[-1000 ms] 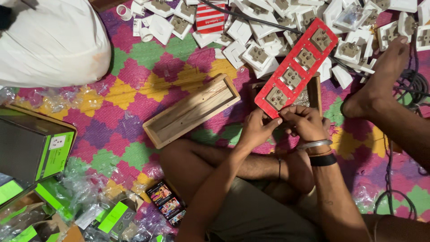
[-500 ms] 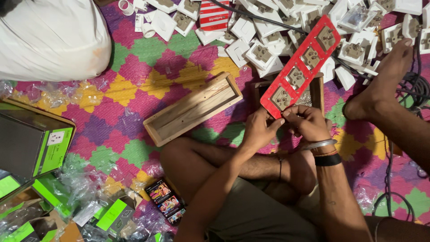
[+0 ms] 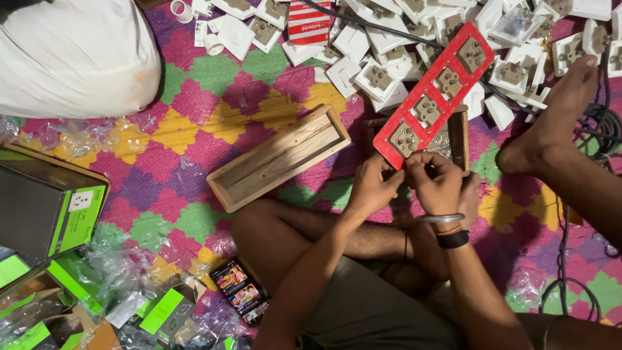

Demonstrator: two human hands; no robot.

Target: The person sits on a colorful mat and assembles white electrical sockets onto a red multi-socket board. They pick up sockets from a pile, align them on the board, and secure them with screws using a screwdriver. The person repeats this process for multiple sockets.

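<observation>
Person is sitting cross-legged on a multicoloured zigzag mat point(image 3: 214, 97), head view looking down. Both hands are gripping the near end of a long red switch plate point(image 3: 433, 97) that carries four brown sockets in a row. The plate is tilting up and away to the right, its lower end at the hands, its upper end over the pile of white sockets point(image 3: 389, 58). Left hand point(image 3: 372, 188) is pinching the plate's bottom edge from the left, fingers curled. Right hand point(image 3: 437, 181) is clenching the same end just beside it, fingertips touching the plate; a metal bangle point(image 3: 442, 219) and dark band are sitting on that wrist. Behind the plate a wooden box point(image 3: 459, 133) is lying partly hidden. An open, longer wooden tray point(image 3: 280, 157) is lying diagonally to the left, well apart from the hands. A bare foot point(image 3: 551, 123) is resting at right near black cables point(image 3: 602, 116). A white sack point(image 3: 71, 58) is lying top left; green cartons point(image 3: 78, 217) and clear plastic wrappers point(image 3: 123, 259) are crowding the lower left.
</observation>
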